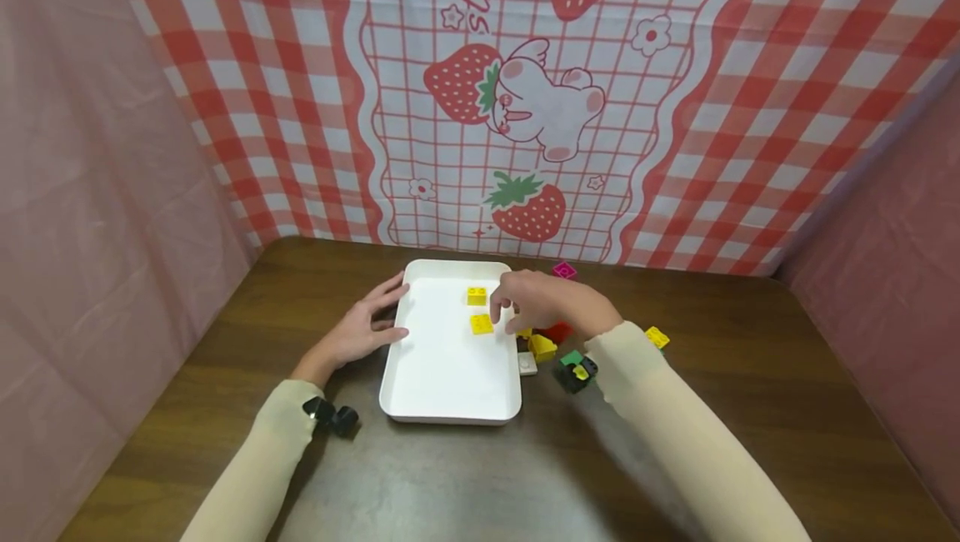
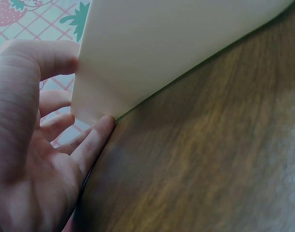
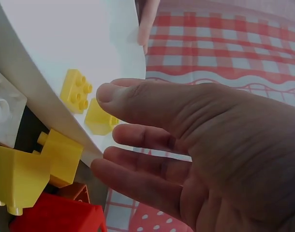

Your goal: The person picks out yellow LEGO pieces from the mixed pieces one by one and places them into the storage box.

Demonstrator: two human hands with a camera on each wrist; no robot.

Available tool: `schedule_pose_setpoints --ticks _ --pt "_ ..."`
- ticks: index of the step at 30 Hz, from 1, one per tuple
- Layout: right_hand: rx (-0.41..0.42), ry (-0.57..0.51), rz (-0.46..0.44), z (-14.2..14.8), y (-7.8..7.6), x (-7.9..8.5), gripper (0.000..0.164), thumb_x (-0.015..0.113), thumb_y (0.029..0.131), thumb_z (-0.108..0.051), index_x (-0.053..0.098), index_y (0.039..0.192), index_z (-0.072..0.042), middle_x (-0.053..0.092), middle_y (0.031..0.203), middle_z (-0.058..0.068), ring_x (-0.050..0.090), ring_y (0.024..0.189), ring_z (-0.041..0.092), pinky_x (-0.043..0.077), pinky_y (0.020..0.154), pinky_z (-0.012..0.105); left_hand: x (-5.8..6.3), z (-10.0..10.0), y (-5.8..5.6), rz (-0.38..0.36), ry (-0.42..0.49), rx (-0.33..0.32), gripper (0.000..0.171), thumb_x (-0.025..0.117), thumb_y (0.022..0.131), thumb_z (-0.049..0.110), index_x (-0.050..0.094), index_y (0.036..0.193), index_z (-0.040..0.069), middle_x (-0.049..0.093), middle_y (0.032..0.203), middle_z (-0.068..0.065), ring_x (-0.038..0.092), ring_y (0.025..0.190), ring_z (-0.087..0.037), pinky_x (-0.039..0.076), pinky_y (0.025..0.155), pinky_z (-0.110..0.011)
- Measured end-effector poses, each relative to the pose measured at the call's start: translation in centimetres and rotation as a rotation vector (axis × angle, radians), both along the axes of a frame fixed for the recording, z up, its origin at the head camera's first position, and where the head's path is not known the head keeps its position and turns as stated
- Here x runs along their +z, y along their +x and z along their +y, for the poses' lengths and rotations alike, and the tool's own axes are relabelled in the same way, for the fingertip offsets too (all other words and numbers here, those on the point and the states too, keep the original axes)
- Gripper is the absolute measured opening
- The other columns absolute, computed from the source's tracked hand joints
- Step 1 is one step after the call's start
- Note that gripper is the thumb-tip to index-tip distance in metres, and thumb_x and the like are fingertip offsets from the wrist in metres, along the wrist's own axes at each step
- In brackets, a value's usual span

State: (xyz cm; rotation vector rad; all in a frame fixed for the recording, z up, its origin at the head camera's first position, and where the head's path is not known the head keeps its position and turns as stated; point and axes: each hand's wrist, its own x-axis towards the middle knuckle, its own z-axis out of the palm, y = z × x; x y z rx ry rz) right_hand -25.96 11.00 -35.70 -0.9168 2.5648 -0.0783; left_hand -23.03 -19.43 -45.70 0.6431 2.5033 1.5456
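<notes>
A shallow white tray [image 1: 450,379] lies on the wooden table, with two yellow toy bricks inside, one [image 1: 476,297] behind the other [image 1: 482,324]. My left hand [image 1: 358,332] touches the tray's left side with spread fingers; in the left wrist view its fingertips [image 2: 107,122] are against the outer wall. Over the tray's right rim hovers my right hand [image 1: 536,300], its fingers loosely bent beside the yellow bricks. The right wrist view shows a gap between the thumb [image 3: 138,99] and the fingers, with nothing held there.
Right of the tray lie a white brick [image 1: 527,363], a sloped yellow brick [image 1: 542,348], a red brick [image 3: 60,215] and a green one [image 1: 572,357]. A pink brick [image 1: 564,270] sits farther back, another yellow brick [image 1: 657,336] farther right. A checked strawberry cloth [image 1: 480,192] hangs behind.
</notes>
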Motion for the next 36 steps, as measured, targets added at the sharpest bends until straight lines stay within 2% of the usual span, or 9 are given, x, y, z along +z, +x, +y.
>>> schedule_pose_setpoints --ticks 4,9,14,20,28,36 --pt "0.018 0.015 0.008 0.5 0.7 0.2 0.023 0.079 0.085 -0.025 0.075 0.108 -0.022 0.062 0.110 0.002 0.054 0.098 0.018 0.059 0.091 0.034 -1.6 -0.3 -0.9 -0.001 0.009 0.008 0.079 0.074 0.089 0.005 0.031 0.155 0.000 0.010 0.170 -0.015 0.028 0.147 -0.041 0.044 0.107 -0.062" --pt "0.014 0.014 0.014 1.0 1.6 0.6 0.026 0.081 0.083 -0.025 0.075 0.109 -0.021 0.064 0.115 0.003 0.056 0.103 0.021 0.059 0.094 0.037 -2.1 -0.6 -1.1 0.007 0.015 0.007 0.080 0.076 0.088 0.011 0.033 0.155 0.003 0.013 0.170 -0.010 0.030 0.147 -0.038 0.046 0.107 -0.060" --pt "0.005 0.019 -0.001 1.4 2.6 0.9 0.027 0.082 0.083 -0.022 0.073 0.108 -0.022 0.065 0.121 0.002 0.057 0.108 0.023 0.059 0.096 0.040 -2.1 -0.6 -1.1 0.004 0.024 0.000 0.080 0.076 0.088 0.013 0.034 0.155 0.004 0.013 0.170 -0.009 0.029 0.148 -0.037 0.045 0.107 -0.060" --pt "0.007 0.025 0.008 1.9 3.2 0.7 0.025 0.082 0.083 -0.021 0.074 0.106 -0.021 0.068 0.116 0.003 0.058 0.097 0.019 0.060 0.092 0.037 -2.0 -0.5 -1.0 0.006 0.022 -0.001 0.080 0.076 0.088 0.012 0.034 0.155 0.004 0.013 0.170 -0.009 0.029 0.148 -0.038 0.045 0.108 -0.060" --pt "-0.005 -0.028 -0.014 3.0 3.5 -0.5 0.023 0.082 0.082 -0.023 0.075 0.104 -0.020 0.069 0.109 0.004 0.059 0.095 0.020 0.060 0.090 0.036 -2.0 -0.5 -1.1 0.009 0.024 -0.004 0.079 0.075 0.088 0.011 0.033 0.155 0.003 0.012 0.170 -0.011 0.029 0.148 -0.038 0.045 0.107 -0.060" --pt "0.000 -0.091 -0.015 4.8 3.7 -1.6 0.029 0.081 0.083 -0.022 0.075 0.112 -0.019 0.070 0.111 0.002 0.060 0.098 0.022 0.059 0.091 0.039 -1.8 -0.5 -0.9 0.012 0.014 0.006 0.079 0.075 0.089 0.009 0.033 0.155 0.001 0.012 0.170 -0.012 0.030 0.146 -0.039 0.045 0.107 -0.060"
